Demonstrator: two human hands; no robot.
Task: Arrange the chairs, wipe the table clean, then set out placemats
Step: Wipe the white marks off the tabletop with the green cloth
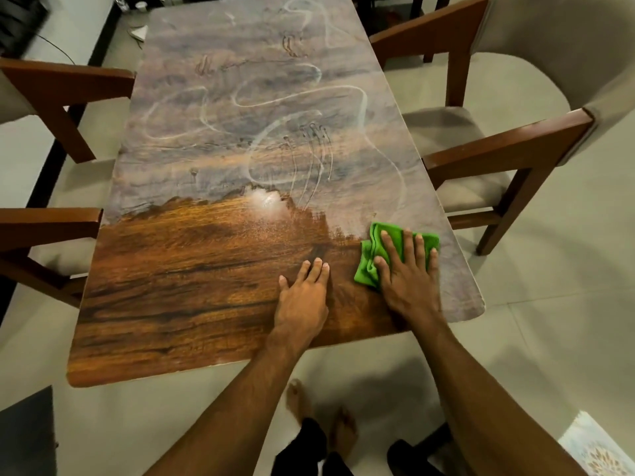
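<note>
Wiping step, partway done. Your right hand (409,269) presses flat, fingers spread, on the green cloth (366,269) near the right edge of the table (171,286). Your left hand (302,297) lies flat and empty on the clean near strip. Dust film (240,132) covers the far stretch. Use even pressure, overlap passes, and work away from yourself.
</note>
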